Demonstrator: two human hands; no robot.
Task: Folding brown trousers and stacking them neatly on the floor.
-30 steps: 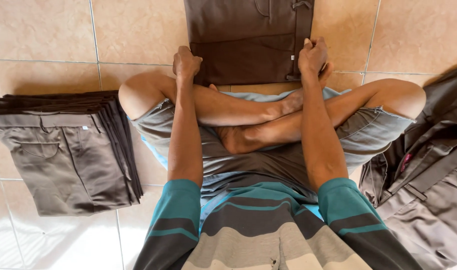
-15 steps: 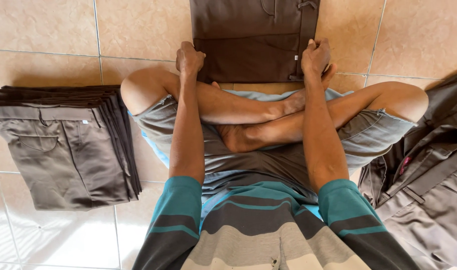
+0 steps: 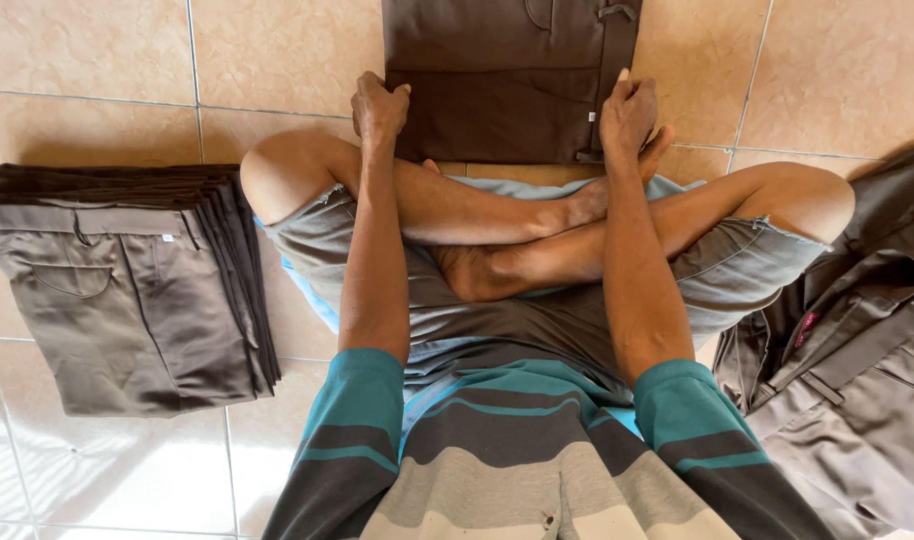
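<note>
Trousers [image 3: 507,85], dark brown, half-folded on the floor; left hand [image 3: 379,105] and right hand [image 3: 627,110] seemingly clamp both edges, next squaring them.

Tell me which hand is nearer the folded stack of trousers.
Left. The left hand grips the dark brown trousers close to the stack; the right hand grips their far edge.

Short sleeves, stripes, frayed shorts

My shirt [image 3: 517,450] has teal short sleeves and broad bands of teal, dark grey and pale grey; my grey shorts [image 3: 737,265] end in frayed hems, legs and feet bare.
</note>
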